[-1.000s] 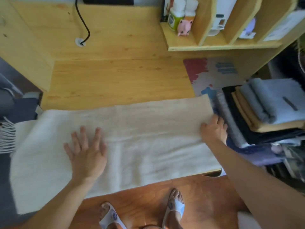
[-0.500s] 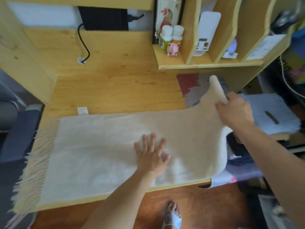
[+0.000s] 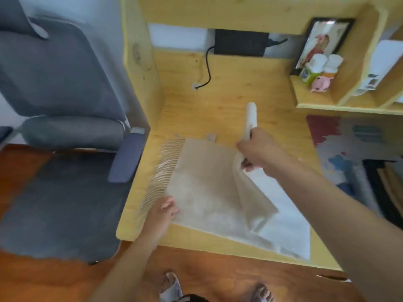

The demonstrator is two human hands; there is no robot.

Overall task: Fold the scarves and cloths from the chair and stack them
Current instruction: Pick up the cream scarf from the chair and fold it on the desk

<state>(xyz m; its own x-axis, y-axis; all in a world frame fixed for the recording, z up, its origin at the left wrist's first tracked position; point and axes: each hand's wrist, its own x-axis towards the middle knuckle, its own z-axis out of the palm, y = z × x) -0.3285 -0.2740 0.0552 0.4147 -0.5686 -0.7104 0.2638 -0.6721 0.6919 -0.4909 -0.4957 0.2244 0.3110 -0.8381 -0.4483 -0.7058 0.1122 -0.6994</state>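
My right hand [image 3: 257, 153] pinches the loose end of the cream scarf [image 3: 209, 192], fingers curled round the cloth so that a flap stands up above the knuckles and the rest hangs in a raised fold over the desk [image 3: 229, 110]. My left hand [image 3: 162, 211] lies on the near corner of the fringed end, fingers fairly flat and pressing the cloth down; I can't tell whether the thumb is tucked under the edge.

The scarf lies across the front of the desk, its fringe [image 3: 159, 171] toward the left edge, its right part flat and reaching close to the front lip. As I judge it, the step is bringing the lifted end over onto the fringed end. To do it well, I'd carry the right hand across low, match the far edges first, keep the left hand pinning the corner so the lower layer doesn't slide, then smooth outward from the crease.

A small pale tag [image 3: 211, 137] sits just behind the scarf's far edge. A black cable [image 3: 208, 68] runs down the back panel, well apart. The grey chair [image 3: 65, 105] stands to the left, its armrest [image 3: 126, 158] just beside the desk corner. Bottles [image 3: 314, 66] and a pink pig [image 3: 320, 82] sit on the shelf, out of the way.
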